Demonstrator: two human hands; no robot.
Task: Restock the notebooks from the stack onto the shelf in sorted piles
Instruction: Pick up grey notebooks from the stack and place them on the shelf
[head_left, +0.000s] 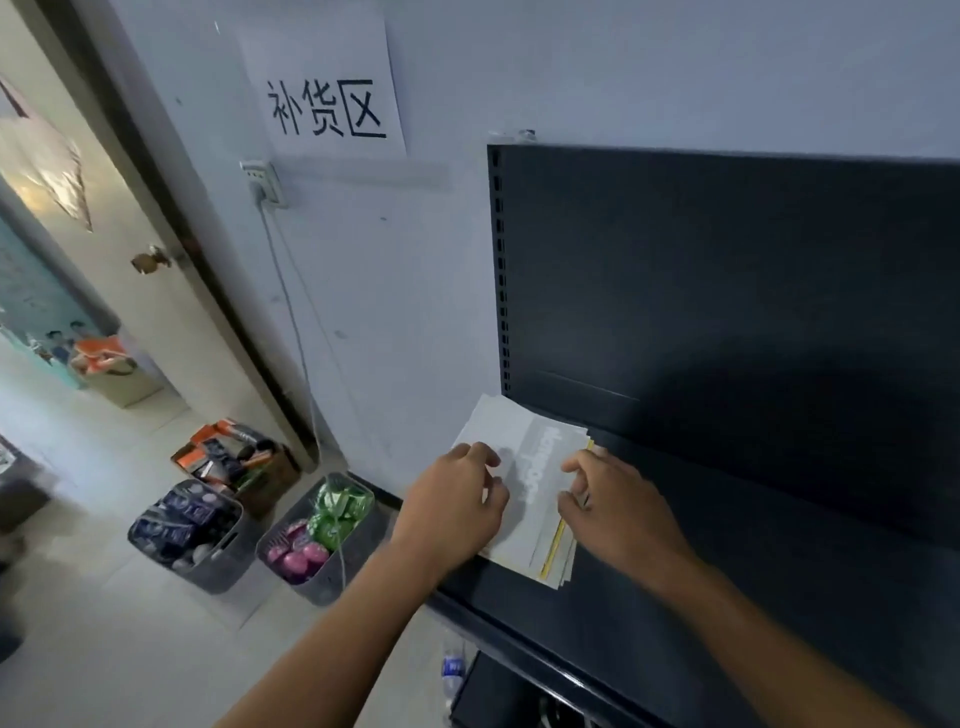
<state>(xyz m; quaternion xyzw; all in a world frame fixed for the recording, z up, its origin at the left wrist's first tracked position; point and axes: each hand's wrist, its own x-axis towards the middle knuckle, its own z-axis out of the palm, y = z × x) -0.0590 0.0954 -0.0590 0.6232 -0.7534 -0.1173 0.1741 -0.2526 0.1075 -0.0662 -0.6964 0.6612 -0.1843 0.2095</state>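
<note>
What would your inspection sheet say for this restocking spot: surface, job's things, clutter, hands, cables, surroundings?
Surface: dark metal shelf, mostly bare.
Job's things: stack of pale grey notebooks at the shelf's left end, one yellow edge showing.
Clutter: two grey plastic baskets of packaged goods and a cardboard box on the floor.
Hands: left hand resting on the stack; right hand fingering its right edge.
Cables: white cord hanging from a wall socket.
Surroundings: white paper sign on wall; open door at left.

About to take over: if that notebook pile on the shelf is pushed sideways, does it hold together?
Probably not: the notebook pile is already fanned, edges uneven. The covers look thin, so likely floppy. It lies flat, so tipping seems unlikely.
</note>
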